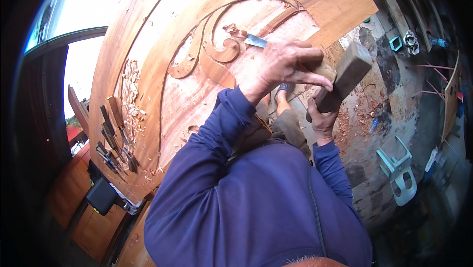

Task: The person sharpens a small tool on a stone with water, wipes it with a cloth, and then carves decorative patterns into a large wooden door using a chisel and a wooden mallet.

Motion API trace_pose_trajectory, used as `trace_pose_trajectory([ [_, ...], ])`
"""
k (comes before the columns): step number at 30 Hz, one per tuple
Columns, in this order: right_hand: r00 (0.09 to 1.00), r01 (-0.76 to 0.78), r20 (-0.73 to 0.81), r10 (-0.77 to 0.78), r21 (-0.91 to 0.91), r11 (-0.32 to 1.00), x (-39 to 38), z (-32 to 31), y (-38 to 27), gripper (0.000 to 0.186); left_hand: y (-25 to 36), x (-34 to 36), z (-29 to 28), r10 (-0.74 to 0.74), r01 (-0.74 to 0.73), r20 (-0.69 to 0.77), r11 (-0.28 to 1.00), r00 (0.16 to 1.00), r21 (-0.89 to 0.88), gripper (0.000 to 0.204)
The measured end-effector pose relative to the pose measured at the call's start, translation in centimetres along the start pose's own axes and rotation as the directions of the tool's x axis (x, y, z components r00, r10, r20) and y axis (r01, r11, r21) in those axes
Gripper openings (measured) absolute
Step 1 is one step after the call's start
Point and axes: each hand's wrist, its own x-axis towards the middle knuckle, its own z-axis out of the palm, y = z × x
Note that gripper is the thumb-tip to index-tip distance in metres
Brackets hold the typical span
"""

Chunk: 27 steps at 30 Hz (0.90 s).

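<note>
My left hand [290,63] is closed around a chisel, its flat steel blade [255,40] pointing left and its wooden handle end [327,71] showing past my fingers. The blade's tip is at a carved scroll [227,51] on a large wooden panel [340,0]. Whether the edge touches the wood I cannot tell. In my right hand [323,123] is a thick, blocky wooden mallet [351,72], tilted up to the right, close beside the handle's end. My fingers wrap its lower end.
Several carving chisels [114,131] lie on the panel's left side beside a heap of wood shavings [131,87]. On the floor to the right stand a pale green plastic stool [400,173] and scattered reddish chips [362,119]. A black case [104,195] sits at lower left.
</note>
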Motion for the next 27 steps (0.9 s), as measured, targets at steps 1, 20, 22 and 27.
trace_pose_trajectory([
  [1,0.998,0.057,-0.033,-0.056,0.025,0.998,0.1,0.2,-0.7,0.03,0.0,0.0,-0.1,-0.005,0.005,-0.003,1.0,1.0,-0.02,0.06],
  [20,0.929,0.131,-0.358,-0.096,0.075,0.989,-1.9,-6.7,0.8,0.051,0.8,4.5,4.2,0.138,-0.153,0.313,0.988,0.94,0.022,0.061],
  [22,0.928,0.148,-0.359,-0.102,0.102,0.984,-1.5,-7.0,-0.3,0.048,0.3,4.9,4.4,0.156,-0.174,0.296,0.984,0.943,0.035,0.062],
  [27,0.903,0.198,-0.409,-0.133,0.122,0.973,-0.3,-8.7,0.4,0.042,0.2,5.3,4.6,0.164,-0.181,0.259,0.982,0.952,0.044,0.064],
])
